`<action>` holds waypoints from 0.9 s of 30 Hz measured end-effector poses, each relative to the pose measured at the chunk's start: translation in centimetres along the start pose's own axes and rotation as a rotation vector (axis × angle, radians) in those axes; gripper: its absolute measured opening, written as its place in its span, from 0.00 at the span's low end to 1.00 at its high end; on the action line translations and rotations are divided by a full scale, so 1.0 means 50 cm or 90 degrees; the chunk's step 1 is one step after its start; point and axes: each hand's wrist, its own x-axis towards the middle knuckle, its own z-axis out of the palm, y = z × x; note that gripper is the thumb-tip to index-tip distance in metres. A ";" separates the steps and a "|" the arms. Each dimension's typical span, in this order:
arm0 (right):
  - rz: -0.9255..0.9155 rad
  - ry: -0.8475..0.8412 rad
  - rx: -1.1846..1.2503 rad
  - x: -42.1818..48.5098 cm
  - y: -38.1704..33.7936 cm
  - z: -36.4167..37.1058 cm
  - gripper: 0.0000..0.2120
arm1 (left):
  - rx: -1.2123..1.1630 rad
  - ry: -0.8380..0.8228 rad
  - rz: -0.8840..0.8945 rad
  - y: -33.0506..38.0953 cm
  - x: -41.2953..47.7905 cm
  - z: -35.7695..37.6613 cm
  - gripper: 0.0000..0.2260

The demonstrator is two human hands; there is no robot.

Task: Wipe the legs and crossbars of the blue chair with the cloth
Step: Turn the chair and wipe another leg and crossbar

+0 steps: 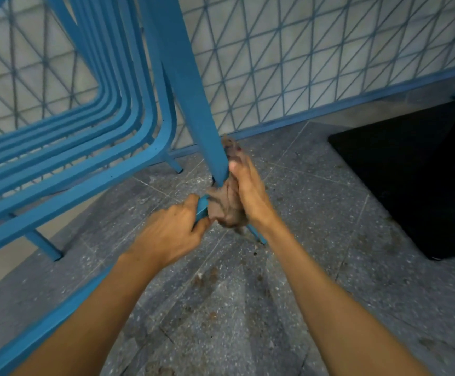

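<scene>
On the left, stacked blue frames (85, 147) crowd the blue chair's crossbar (44, 321). The left grip (172, 232) has its fingers curled round that bar, just beside the joint. The cloth (226, 207) is bunched where the leg (193, 104) meets the bar, clutched and pressed on by the right grip (250, 196). The wad could slide off the narrow metal and leave the joint's hidden side dirty. A hard push could skid the leg across the gritty floor (248, 308) or nip a finger.

Dim, flat light, faint shadows; lines bend toward the edges; everything slightly soft, perhaps from motion blur.
</scene>
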 end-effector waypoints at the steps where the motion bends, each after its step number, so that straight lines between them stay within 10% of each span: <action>1: -0.016 -0.030 0.065 0.020 -0.030 0.003 0.28 | 0.000 0.005 0.006 0.001 0.000 0.001 0.13; 6: -0.025 -0.043 0.216 0.056 -0.127 0.019 0.14 | 0.049 0.012 -0.005 0.002 0.007 0.004 0.21; 27: -0.058 -0.072 -0.047 -0.216 -0.118 0.156 0.24 | 0.092 0.139 0.203 -0.147 -0.181 -0.002 0.32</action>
